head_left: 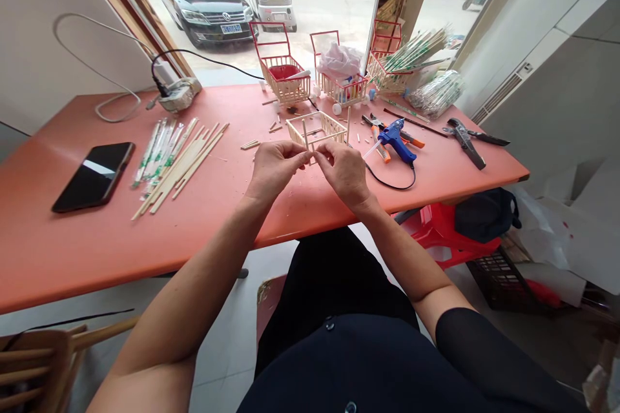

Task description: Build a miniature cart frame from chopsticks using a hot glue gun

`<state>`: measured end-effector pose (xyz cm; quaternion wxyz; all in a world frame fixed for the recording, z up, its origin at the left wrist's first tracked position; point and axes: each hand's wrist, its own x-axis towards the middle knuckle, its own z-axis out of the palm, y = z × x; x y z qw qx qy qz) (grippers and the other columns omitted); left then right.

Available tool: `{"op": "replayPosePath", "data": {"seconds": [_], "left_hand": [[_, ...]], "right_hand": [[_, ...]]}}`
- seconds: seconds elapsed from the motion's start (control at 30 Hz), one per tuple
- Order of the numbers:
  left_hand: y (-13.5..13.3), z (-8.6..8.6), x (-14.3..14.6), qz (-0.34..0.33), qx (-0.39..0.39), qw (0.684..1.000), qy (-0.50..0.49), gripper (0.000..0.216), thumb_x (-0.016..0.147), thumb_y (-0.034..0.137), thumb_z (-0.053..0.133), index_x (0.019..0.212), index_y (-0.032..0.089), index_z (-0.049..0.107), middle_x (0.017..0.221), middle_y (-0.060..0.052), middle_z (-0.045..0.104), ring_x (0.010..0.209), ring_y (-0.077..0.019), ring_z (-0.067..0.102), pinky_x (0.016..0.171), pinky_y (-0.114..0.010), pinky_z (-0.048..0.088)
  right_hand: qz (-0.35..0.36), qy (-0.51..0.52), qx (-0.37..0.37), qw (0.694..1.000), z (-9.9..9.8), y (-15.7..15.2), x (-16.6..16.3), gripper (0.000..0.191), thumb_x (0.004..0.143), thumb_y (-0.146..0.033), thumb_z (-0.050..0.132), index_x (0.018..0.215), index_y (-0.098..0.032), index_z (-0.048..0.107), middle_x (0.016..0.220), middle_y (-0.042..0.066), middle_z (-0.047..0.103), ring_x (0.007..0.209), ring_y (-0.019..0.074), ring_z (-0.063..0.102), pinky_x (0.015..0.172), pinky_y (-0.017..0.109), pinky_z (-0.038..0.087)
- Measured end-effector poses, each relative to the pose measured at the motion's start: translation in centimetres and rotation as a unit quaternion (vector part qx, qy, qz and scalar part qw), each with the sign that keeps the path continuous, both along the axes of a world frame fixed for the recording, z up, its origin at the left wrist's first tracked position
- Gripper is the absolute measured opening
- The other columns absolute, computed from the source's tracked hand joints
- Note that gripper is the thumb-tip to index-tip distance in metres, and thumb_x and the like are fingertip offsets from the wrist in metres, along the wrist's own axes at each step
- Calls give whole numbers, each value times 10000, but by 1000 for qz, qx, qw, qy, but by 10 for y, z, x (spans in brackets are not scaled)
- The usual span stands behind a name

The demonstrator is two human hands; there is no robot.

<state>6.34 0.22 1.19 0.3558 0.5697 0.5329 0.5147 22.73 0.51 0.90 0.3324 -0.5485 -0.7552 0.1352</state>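
A small cart basket built from thin wooden sticks stands on the table in front of me, with two upright posts rising from its near side. At that near side, my left hand is closed in a pinch, its thumb and forefinger on a short wooden stick. From the other side my right hand pinches the same stick, fingertips nearly touching the left ones. My fingers cover most of the stick and part of the basket's near side, so I cannot tell whether the stick is attached.
On the right lie a blue glue gun, orange-handled pliers and a ratchet cutter. Finished carts with red handles line the back. Chopsticks and a phone lie left; a power strip sits behind.
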Motion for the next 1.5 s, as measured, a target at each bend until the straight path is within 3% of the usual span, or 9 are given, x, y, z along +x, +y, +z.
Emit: {"op": "replayPosePath", "data": {"seconds": [0.87, 1.5], "left_hand": [[-2, 1, 0, -7, 2, 1000, 8, 141, 728, 301, 822, 677, 174, 790, 642, -33, 732, 611, -142, 636, 566, -246, 484], [-2, 0, -2, -20, 6, 1000, 15, 222, 707, 385, 847, 675, 175, 783, 659, -51, 737, 625, -154, 642, 560, -253, 490]], "right_hand": [[5, 5, -3, 1000, -2, -1, 1, 215, 1102, -329, 622, 1044, -221, 800, 1020, 39, 837, 893, 196, 705, 802, 300, 438], [9, 15, -2, 1000, -5, -1, 1, 191, 1087, -303, 623, 1020, -221, 781, 1025, 38, 835, 896, 199, 711, 802, 302, 447]]}}
